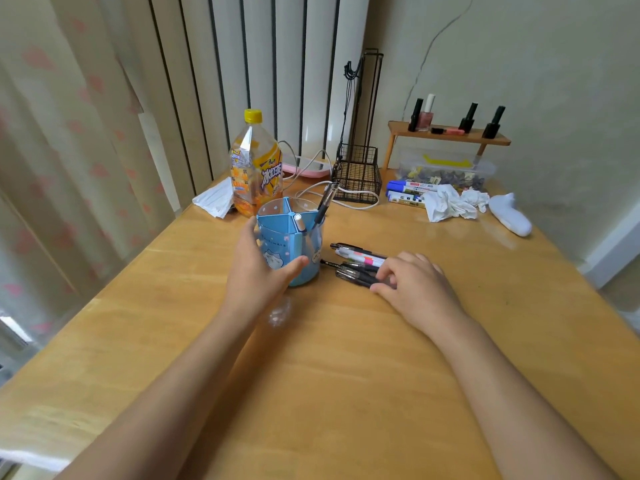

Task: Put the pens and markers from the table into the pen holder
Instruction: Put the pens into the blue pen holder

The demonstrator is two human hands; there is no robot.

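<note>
A blue pen holder point(304, 233) with divided compartments stands mid-table. Two pens lean in its right compartment: a black pen point(325, 202) and a silver-tipped one point(300, 223). My left hand point(258, 268) is wrapped around the holder's left and front side. To the right of the holder lies a cluster of pens and markers point(356, 259), black ones plus a white one with pink and orange marks. My right hand point(412, 282) rests on the near end of that cluster, fingers curled over the black pens; whether any is lifted I cannot tell.
Behind the holder stand an orange drink bottle point(254, 164) and a black wire basket point(356, 174). Two blue-capped markers point(408, 190), crumpled tissue point(450, 202), a white sock point(509, 213) and a wooden shelf point(450, 135) with small bottles sit at the back right.
</note>
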